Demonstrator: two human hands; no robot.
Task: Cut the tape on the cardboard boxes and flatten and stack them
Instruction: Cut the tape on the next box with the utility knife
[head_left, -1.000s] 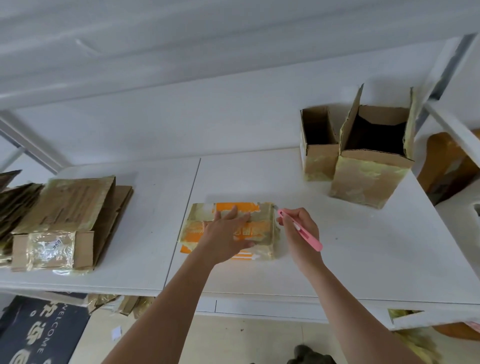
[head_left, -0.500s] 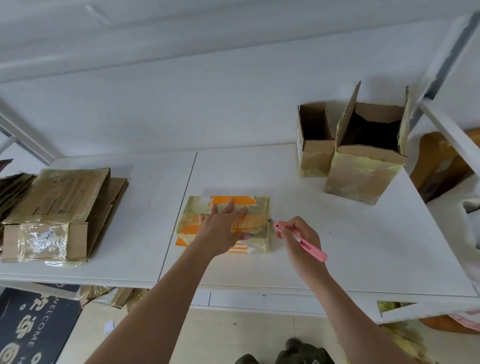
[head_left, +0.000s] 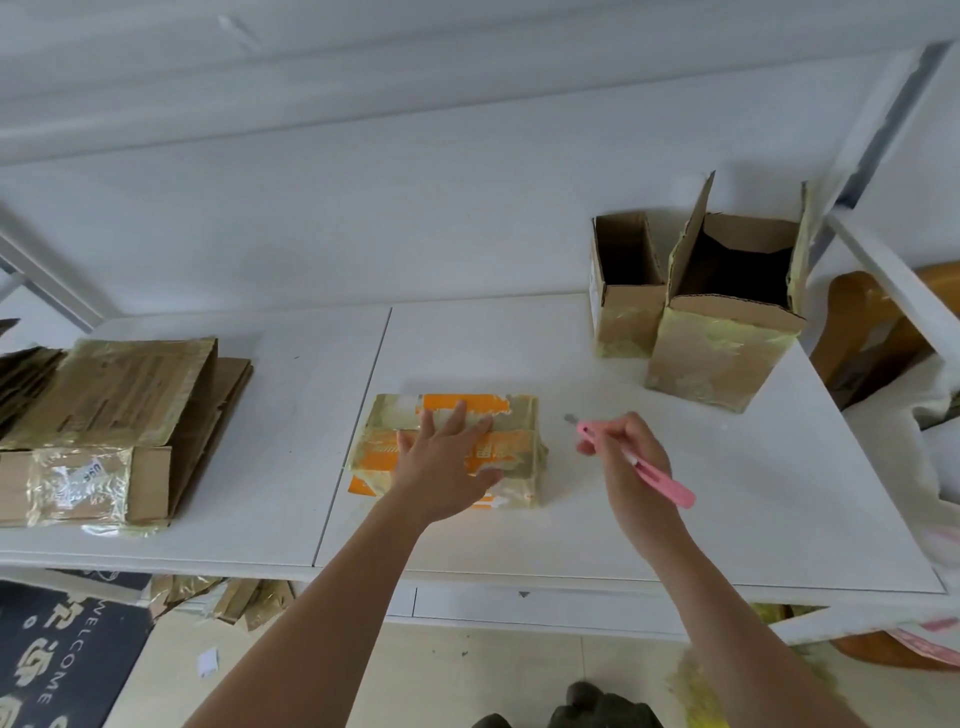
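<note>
Head view is showing a white worktop (head_left: 675, 545) stretching across the middle of the frame. Near the centre, an orange taped box (head_left: 514, 447) is lying flat on it, wrapped in yellowish tape. The left hand (head_left: 441, 462) is resting on top of this box, its fingers (head_left: 457, 415) straight and slightly spread, pressing down on the taped surface. Just right of the box, the right hand (head_left: 631, 457) is hovering over the worktop, its fingers curling round a pink cutter (head_left: 660, 475); the small blade tip is pointing to the upper left, near the box's right edge but apart from it.

At the upper right of the frame, two open boxes are standing upright and touching each other: a small open box (head_left: 621, 317) on the left and a larger open box (head_left: 717, 353) on the right, both with tape on their lower sides. At the left of the frame, a stack of flattened boxes (head_left: 119, 415) is lying on the worktop. At the lower left, a dark doormat (head_left: 62, 670) with white lettering is lying on the floor, with cardboard scraps (head_left: 228, 597) beside it under the worktop's edge.
</note>
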